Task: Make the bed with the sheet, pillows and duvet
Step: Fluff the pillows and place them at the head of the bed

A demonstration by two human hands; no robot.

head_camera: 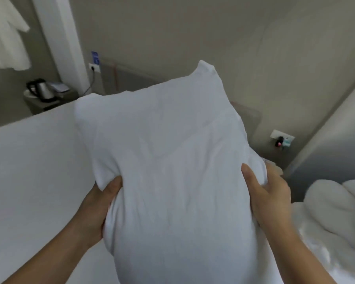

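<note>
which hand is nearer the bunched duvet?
Right. The right hand grips the pillow beside the duvet; the left hand grips the pillow's far side.

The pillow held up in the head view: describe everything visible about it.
The pillow is white, plump and soft-looking, in a lightly creased cloth case. It is held upright in the air above the sheeted bed, one top corner pointing up. The left hand grips its left edge and the right hand its right edge, bunching the fabric. Its lower end runs out of frame.

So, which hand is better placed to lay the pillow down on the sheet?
Left, probably. The left hand grips the pillow on the side toward the flat sheet; the right hand grips the side near the bunched duvet.
</note>
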